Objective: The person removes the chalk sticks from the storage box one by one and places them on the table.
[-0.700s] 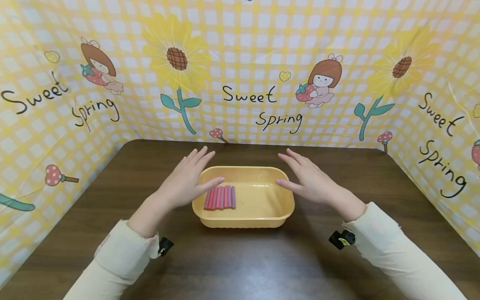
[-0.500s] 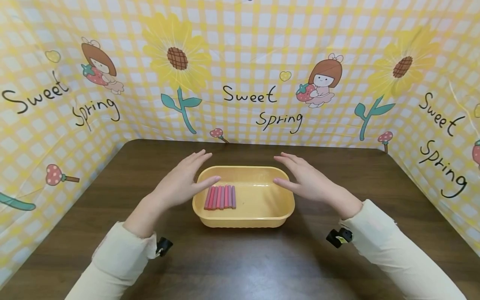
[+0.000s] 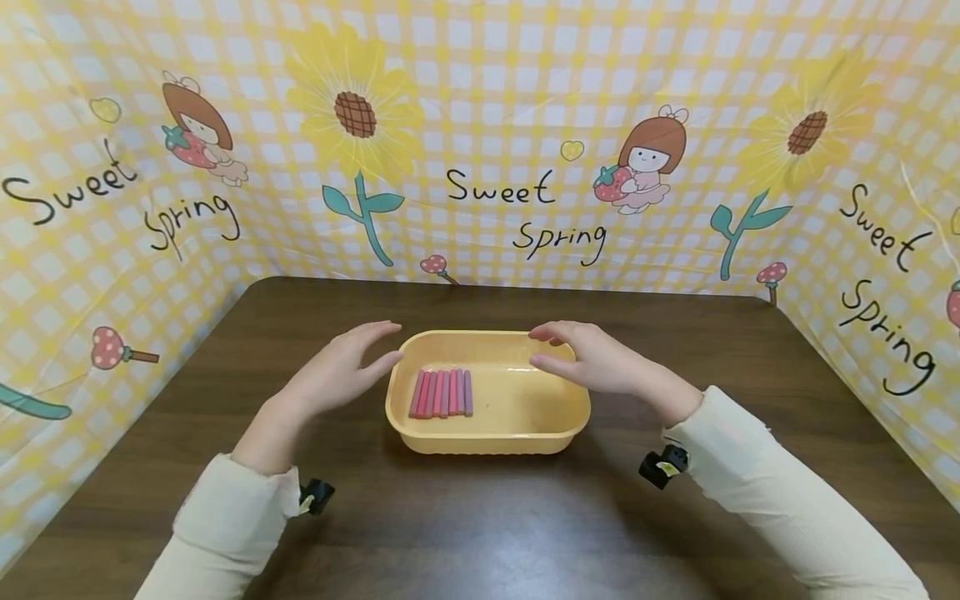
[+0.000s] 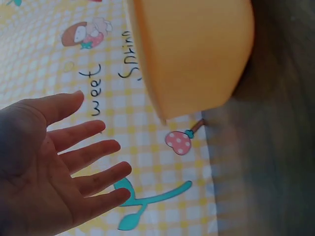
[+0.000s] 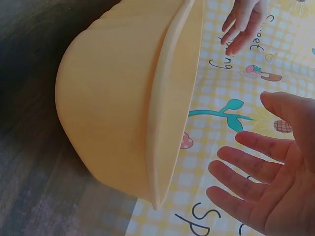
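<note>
A yellow plastic basin [image 3: 487, 437] stands on the table, its long side facing me. Inside it, at the left, several pink and purple sticks [image 3: 441, 393] lie side by side in a row. My left hand [image 3: 337, 367] hovers by the basin's left end with its fingers extended and nothing in it. Over the right end of the basin is my right hand [image 3: 600, 358], its fingers slightly bent and also holding nothing. In both wrist views the palms show bare, apart from the basin's wall [image 4: 197, 54].
The dark wooden table [image 3: 480, 525] carries the basin near its middle. A yellow checked cloth [image 3: 495, 100] printed with flowers and figures surrounds it at the back and sides. A small black camera sits at each cuff, by the left sleeve [image 3: 232, 517] and the right sleeve [image 3: 750, 475].
My left hand has drawn back to the left, off the basin's rim. My right hand has moved left over the basin and lowered a little. The basin and sticks stay put.
</note>
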`<state>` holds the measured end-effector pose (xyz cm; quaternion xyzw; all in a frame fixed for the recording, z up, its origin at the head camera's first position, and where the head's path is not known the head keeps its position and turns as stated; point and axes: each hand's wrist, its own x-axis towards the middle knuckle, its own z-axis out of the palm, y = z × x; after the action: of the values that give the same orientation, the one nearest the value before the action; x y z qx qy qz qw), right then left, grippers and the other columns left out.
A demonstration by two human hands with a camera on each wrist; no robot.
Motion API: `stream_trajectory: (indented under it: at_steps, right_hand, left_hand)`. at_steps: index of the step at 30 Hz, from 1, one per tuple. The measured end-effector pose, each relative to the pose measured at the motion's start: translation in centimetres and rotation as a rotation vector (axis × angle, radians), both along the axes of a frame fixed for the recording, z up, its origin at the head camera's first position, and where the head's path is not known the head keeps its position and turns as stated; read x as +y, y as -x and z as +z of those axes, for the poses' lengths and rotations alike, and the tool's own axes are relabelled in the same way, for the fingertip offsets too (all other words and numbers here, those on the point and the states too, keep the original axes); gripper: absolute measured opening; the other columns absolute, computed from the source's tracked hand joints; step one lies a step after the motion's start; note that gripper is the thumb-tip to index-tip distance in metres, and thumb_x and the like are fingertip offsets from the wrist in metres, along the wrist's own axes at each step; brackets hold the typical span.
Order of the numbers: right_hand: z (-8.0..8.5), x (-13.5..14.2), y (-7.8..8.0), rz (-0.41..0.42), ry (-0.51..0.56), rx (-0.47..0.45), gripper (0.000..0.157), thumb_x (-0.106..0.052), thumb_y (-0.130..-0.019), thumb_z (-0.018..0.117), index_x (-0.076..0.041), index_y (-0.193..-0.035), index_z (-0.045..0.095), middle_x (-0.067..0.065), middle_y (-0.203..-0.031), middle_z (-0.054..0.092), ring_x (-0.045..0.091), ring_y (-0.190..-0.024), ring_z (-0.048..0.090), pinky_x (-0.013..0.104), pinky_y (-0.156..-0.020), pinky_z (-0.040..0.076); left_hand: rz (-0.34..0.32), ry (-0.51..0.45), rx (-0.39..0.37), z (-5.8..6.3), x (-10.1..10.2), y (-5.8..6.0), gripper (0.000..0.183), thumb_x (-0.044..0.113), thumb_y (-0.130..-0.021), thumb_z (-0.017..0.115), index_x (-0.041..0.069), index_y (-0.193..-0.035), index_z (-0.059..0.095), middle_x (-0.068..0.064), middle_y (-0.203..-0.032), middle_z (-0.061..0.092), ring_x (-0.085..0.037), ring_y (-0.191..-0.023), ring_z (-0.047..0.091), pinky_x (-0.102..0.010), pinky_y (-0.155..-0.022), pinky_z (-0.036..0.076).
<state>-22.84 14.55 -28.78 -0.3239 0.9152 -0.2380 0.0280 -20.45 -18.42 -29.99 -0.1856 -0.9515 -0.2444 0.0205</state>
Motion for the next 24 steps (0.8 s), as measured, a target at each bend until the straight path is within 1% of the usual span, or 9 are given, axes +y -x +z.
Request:
stream_trajectory:
  at_steps: [7, 14, 19, 22, 24]
  right_hand:
    - [-0.3, -0.8, 0.7, 0.050, 0.001, -0.066, 0.042, -0.030, -0.093, 0.056, -0.002, -0.124, 0.057, 0.016, -0.125, 0.061, 0.028, -0.110, 0.060, 0.045, -0.095, 0.049]
    - [-0.6, -1.9, 1.7, 0.062, -0.004, -0.110, 0.039, -0.029, -0.093, 0.056, -0.001, -0.120, 0.059, 0.012, -0.112, 0.067, 0.025, -0.102, 0.064, 0.039, -0.090, 0.052]
    - [-0.7, -2.4, 2.5, 0.042, -0.014, -0.168, 0.039, -0.029, -0.094, 0.054, -0.002, -0.120, 0.060, 0.011, -0.116, 0.066, 0.025, -0.105, 0.063, 0.038, -0.091, 0.052]
    - [-0.7, -2.8, 3.0, 0.052, -0.011, -0.196, 0.037, -0.028, -0.095, 0.053, -0.002, -0.120, 0.060, 0.011, -0.116, 0.066, 0.024, -0.106, 0.063, 0.037, -0.091, 0.052]
    - [-0.6, -3.0, 3.2, 0.062, -0.004, -0.219, 0.037, -0.027, -0.095, 0.052, -0.001, -0.120, 0.060, 0.011, -0.114, 0.066, 0.023, -0.103, 0.064, 0.035, -0.089, 0.053]
  left_hand:
    - [-0.020, 0.013, -0.025, -1.0, -0.6, 0.3, 0.046, 0.020, -0.095, 0.053, -0.001, -0.135, 0.046, -0.026, -0.139, 0.045, -0.041, -0.131, 0.039, -0.055, -0.109, 0.032]
    - [-0.056, 0.033, -0.035, -2.2, -0.7, 0.6, 0.043, 0.017, -0.094, 0.054, -0.001, -0.133, 0.048, -0.026, -0.138, 0.047, -0.043, -0.129, 0.042, -0.057, -0.106, 0.035]
    - [-0.074, 0.033, -0.032, -2.8, -0.5, 0.8, 0.043, 0.016, -0.094, 0.054, -0.002, -0.133, 0.049, -0.024, -0.138, 0.048, -0.042, -0.128, 0.044, -0.055, -0.105, 0.036]
    - [-0.069, 0.036, -0.034, -3.0, -0.4, 0.8, 0.043, 0.017, -0.093, 0.055, -0.003, -0.132, 0.050, -0.023, -0.137, 0.048, -0.040, -0.127, 0.045, -0.054, -0.105, 0.037]
    - [-0.061, 0.039, -0.036, -3.0, -0.4, 0.9, 0.043, 0.017, -0.093, 0.056, -0.003, -0.131, 0.051, -0.022, -0.137, 0.049, -0.039, -0.127, 0.046, -0.054, -0.105, 0.037]
